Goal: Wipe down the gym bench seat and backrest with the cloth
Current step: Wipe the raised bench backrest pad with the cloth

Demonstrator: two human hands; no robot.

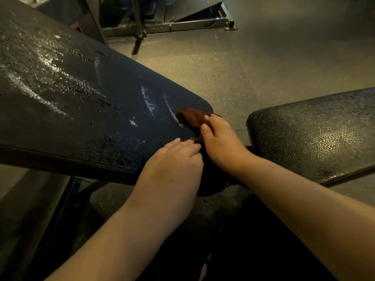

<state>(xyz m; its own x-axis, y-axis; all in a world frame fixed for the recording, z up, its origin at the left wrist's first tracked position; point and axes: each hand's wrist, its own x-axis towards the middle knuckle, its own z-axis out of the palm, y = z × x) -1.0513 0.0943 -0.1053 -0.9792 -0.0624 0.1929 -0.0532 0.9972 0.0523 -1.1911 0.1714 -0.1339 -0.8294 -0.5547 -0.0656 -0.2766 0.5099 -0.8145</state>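
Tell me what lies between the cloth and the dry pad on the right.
Nothing visible does. The right hand grips the cloth at the rounded end of the wet pad; only an open gap over the floor separates it from the dry pad.

A speckled rubber floor [274, 63] fills the background, with faint seams between its tiles. Near the top, a pale metal frame [182, 26] with bolts along it lies on the floor. A dark sloped plate [188, 9] rises behind it, and a thin dark post [139, 17] stands in front.
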